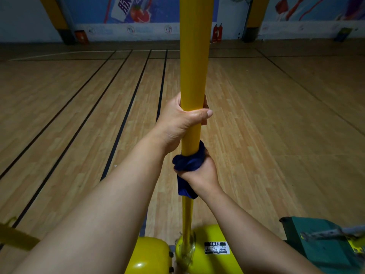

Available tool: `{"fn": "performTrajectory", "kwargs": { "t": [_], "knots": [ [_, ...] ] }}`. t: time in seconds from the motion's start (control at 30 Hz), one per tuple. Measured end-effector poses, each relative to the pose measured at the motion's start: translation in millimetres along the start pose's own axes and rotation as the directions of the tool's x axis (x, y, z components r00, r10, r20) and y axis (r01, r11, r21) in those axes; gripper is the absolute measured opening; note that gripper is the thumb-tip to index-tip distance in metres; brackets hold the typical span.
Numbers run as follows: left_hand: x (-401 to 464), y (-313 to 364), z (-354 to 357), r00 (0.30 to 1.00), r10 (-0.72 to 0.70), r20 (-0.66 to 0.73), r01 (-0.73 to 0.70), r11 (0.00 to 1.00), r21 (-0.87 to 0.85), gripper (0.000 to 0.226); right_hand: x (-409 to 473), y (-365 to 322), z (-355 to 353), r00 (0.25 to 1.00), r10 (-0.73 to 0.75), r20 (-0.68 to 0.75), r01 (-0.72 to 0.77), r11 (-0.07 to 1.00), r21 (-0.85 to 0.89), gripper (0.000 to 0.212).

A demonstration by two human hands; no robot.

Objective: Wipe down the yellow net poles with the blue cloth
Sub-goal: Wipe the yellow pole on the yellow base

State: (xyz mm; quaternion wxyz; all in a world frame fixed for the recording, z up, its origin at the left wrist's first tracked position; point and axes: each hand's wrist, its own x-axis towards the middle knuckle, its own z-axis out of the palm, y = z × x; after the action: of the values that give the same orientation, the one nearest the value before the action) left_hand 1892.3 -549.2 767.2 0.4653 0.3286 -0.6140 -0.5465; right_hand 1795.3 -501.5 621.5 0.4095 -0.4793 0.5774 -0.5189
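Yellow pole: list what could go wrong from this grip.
1. The blue cloth is bunched under the right hand, with a tail hanging below, so it may wipe only part of the yellow pole.
2. The left hand grips bare pole just above the cloth, likely blocking an upward stroke and leaving fingerprints.
3. The yellow base lies close below; a fast downward stroke could knock the knuckles.

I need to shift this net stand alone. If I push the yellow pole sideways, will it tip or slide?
The yellow pole looks rigid and glossy, so bare hands may slip. It stands in a bulky yellow base, probably weighted, so it likely resists tipping. Whether it rolls cannot be told.
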Motion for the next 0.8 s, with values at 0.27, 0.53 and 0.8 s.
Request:
{"fn": "performTrajectory", "kwargs": {
  "t": [0.27, 0.53, 0.8],
  "knots": [
    [-3.8, -2.0, 1.5, 1.0, -0.01, -0.01, 0.01, 1.0, 0.0, 0.035, 4.4, -30.1, 1.2, 0.989, -0.139, -0.057, 0.141, 0.989, 0.032, 0.072],
    [-3.8, -6.9, 4.5, 0.997, 0.039, -0.064, -0.036, 0.998, 0.055, 0.033, 10.0, -18.2, -1.7, 0.995, -0.094, 0.04, 0.092, 0.994, 0.056, 0.069],
    [-8.0, -35.4, 0.4, 0.998, -0.037, -0.059, 0.042, 0.995, 0.088, 0.037, 7.3, 30.4, -4.6, 0.991, 0.004, 0.132, -0.012, 0.998, 0.061, 0.061]
  ]
}}
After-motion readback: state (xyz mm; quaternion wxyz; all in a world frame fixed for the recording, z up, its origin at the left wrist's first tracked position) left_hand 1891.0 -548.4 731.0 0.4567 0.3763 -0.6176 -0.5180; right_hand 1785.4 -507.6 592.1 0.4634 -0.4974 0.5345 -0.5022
